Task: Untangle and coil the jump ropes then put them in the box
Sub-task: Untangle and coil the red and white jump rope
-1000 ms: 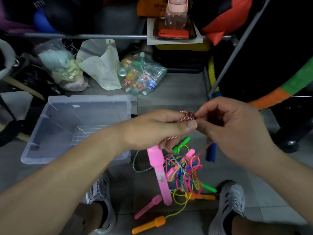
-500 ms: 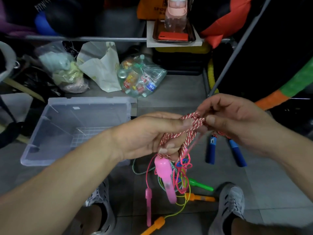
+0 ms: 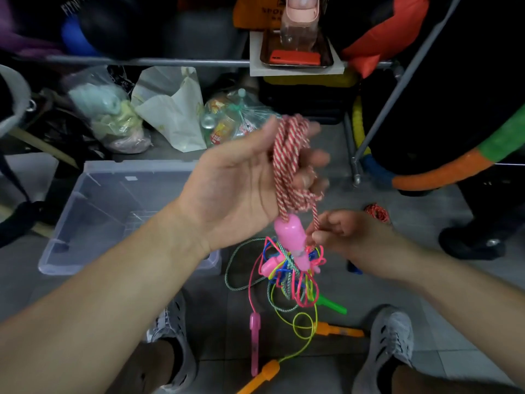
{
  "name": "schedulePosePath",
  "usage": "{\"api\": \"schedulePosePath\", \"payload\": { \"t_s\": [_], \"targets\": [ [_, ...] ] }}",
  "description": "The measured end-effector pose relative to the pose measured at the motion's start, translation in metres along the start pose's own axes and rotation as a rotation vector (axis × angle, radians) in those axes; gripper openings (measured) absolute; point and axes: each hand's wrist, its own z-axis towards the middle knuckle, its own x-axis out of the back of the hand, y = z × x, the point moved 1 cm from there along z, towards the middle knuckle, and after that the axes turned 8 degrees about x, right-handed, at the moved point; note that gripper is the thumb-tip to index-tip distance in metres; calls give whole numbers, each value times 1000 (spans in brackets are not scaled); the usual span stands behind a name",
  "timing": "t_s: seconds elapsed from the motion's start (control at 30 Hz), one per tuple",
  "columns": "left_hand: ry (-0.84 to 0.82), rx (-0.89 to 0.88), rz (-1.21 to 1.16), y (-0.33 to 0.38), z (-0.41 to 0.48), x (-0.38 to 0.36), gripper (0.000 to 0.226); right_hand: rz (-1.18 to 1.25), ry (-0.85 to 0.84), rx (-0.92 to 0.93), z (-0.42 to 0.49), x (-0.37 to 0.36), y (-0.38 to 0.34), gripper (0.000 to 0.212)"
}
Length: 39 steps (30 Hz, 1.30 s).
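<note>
Left fingers (image 3: 318, 160) lifted rope coil (image 3: 285, 155); right hand (image 3: 349, 237) lowered.

Ahead of you, a red phone (image 3: 295, 57) is lying in a metal tray (image 3: 328, 54), with a pink bottle (image 3: 301, 21) standing behind it. Below the grey rail (image 3: 142, 61), a clear bag of bottles (image 3: 227, 123) is sitting beside a white paper bag (image 3: 173, 109). Your right shoe (image 3: 390, 345) and left shoe (image 3: 170, 328) are resting on the tiled floor (image 3: 443, 268).
</note>
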Motion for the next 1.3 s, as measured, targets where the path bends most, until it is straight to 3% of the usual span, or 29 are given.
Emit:
{"api": "schedulePosePath", "payload": {
  "t_s": [0.07,0.2,0.27,0.33,0.4,0.47,0.53,0.63,0.7,0.77,0.9,1.03,1.17,1.3],
  "targets": [
    [79,-108,-26,3,2,4,63,33,45,13,0,-1,-8,14],
    [228,-259,-57,10,5,20,45,408,161,62,-4,-1,-25,5],
    [327,-273,19,10,9,23,46,497,148,83,-7,-2,-32,9],
    [443,-259,252,4,14,21,43,539,108,87,-8,-2,-35,16],
    [529,-179,712,-5,15,22,39,537,82,91,-11,0,-39,19],
    [510,57,1249,-15,12,28,45,503,99,142,-13,5,-43,18],
    [423,283,1445,-23,7,32,54,499,145,210,-16,11,-45,15],
    [291,329,1124,-27,6,26,47,517,221,225,-17,15,-42,18],
    [293,294,968,-24,6,23,36,502,241,211,-15,18,-36,23],
    [304,255,850,-22,5,23,43,449,208,178,-14,21,-27,24],
    [278,168,698,-28,7,17,46,59,48,127,-16,16,-8,23],
    [240,120,497,-26,11,10,48,-100,162,139,-16,-5,1,35],
    [234,129,441,-21,10,10,47,-298,214,230,-9,-15,3,33],
    [351,80,447,-16,8,11,44,-296,169,273,-5,-8,6,28]
  ]
}}
